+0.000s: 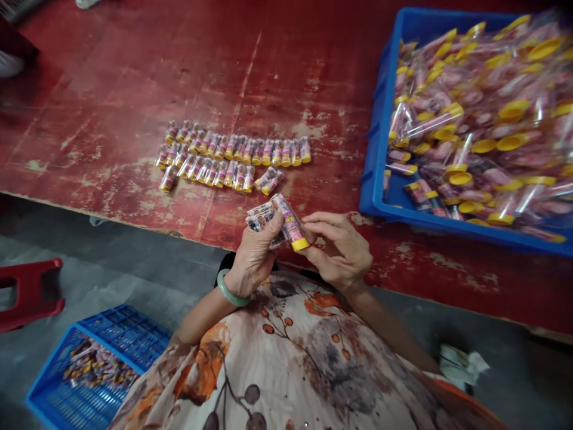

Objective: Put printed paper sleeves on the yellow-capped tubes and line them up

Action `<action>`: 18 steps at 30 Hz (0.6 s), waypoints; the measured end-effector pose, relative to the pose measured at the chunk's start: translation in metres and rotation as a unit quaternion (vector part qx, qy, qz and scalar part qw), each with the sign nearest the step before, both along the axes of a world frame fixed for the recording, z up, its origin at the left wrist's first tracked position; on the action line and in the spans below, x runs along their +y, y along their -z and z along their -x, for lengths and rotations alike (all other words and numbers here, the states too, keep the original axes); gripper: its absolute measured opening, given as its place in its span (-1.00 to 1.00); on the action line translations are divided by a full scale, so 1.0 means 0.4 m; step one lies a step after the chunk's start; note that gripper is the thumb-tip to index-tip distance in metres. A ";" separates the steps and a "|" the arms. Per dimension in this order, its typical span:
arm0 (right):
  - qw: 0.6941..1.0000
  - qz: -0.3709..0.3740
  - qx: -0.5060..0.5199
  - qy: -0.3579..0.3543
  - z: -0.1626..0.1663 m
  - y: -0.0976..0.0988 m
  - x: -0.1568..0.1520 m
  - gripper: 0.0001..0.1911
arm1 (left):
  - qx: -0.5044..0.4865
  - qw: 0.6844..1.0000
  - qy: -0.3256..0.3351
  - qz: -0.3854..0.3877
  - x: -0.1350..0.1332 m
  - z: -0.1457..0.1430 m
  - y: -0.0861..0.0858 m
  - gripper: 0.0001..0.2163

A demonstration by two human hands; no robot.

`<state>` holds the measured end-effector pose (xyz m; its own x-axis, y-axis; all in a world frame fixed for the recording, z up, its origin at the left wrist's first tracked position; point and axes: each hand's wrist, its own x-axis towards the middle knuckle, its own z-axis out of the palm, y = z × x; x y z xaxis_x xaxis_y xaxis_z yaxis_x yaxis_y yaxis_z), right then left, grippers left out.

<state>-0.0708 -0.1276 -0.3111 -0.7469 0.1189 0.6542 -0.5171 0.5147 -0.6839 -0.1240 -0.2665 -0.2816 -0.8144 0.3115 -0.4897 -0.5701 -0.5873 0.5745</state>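
My left hand (255,254), with a green bangle on its wrist, is closed around a small bundle of printed labels or wrappers (261,218). A yellow-capped tube (290,223) with a pink printed label sticks up between both hands. My right hand (338,248) pinches that tube at its yellow cap end. Both hands hover over the near edge of the worn red table (134,89). Just beyond them, two neat rows of the same yellow-capped tubes (233,158) lie side by side on the table.
A blue crate (380,149) heaped with yellow-capped tubes in clear wrappers stands at the right. A blue basket (102,364) holding several small items sits on the floor at lower left, beside a red stool (31,292). Crumpled paper (461,364) lies on the floor right.
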 end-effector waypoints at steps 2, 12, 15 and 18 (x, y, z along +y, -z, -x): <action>1.000 0.003 0.016 0.017 0.004 0.004 -0.004 -0.73 | 0.001 1.000 0.011 0.003 0.004 -0.014 -0.005 -0.69; 0.999 0.019 0.020 0.020 -0.001 -0.011 -0.007 -0.76 | 0.000 0.999 0.036 0.013 0.004 -0.035 -0.013 -0.67; 0.999 0.014 0.011 0.029 -0.007 -0.015 -0.009 -0.74 | 0.002 0.999 0.034 0.019 0.007 -0.035 -0.014 -0.67; 0.998 0.019 0.026 0.048 -0.009 -0.020 -0.017 -0.78 | 0.011 0.999 0.030 0.025 0.010 -0.039 -0.013 -0.66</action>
